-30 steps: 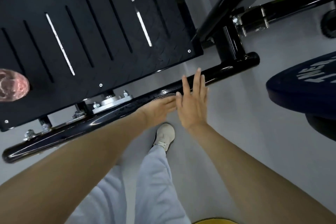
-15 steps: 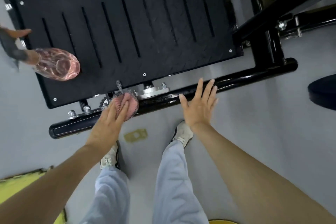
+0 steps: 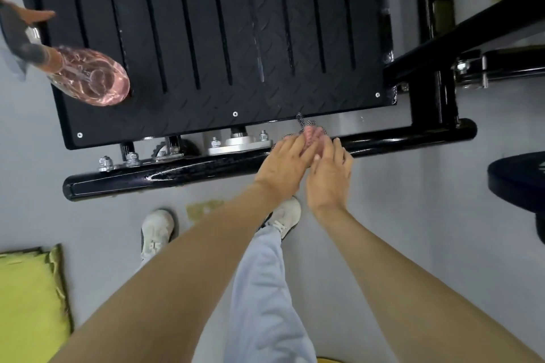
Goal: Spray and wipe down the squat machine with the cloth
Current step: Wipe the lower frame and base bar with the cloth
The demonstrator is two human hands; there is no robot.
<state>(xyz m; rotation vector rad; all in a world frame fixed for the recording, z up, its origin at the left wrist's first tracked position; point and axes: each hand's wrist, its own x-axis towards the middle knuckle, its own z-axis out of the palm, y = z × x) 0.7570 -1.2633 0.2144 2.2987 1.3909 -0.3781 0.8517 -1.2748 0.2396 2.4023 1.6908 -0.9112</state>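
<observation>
Fingers (image 3: pixel 296 148) of the left hand (image 3: pixel 280 169) are bent over a bunched pink cloth (image 3: pixel 313 133) and grip it. The fingers (image 3: pixel 339 153) of the right hand (image 3: pixel 328 183) are held nearly straight and relaxed, their tips laid against the cloth's right side.

Nearest the camera, the left forearm (image 3: pixel 177 274) and the right forearm (image 3: pixel 413 289) are seen reaching forward, with a pale grey trouser leg (image 3: pixel 265 298) between them. A yellow mat (image 3: pixel 29 298) is laid at the lower left on the grey floor (image 3: pixel 413 215).

Just beyond, two light shoes are planted on the floor. The left shoe (image 3: pixel 156 230) is in the open; the right shoe (image 3: pixel 287 214) is partly hidden under the left wrist. A small yellowish patch (image 3: pixel 205 209) is stuck to the floor between them.

Farther on, the black base tube (image 3: pixel 177 174) of the squat machine (image 3: pixel 436 91) is laid across the view. The cloth is held against the tube's top, just right of a silver bracket (image 3: pixel 239 143) bolted there, and both hands are brought together over it.

Behind the tube, the black slotted footplate (image 3: pixel 221 53) is spread across the upper half. A pink see-through spray bottle (image 3: pixel 91 76) is seen at the footplate's left edge, its base turned to the camera; whether it stands or lies cannot be told. A dark weight plate (image 3: pixel 516 183) is cut off at the right edge.
</observation>
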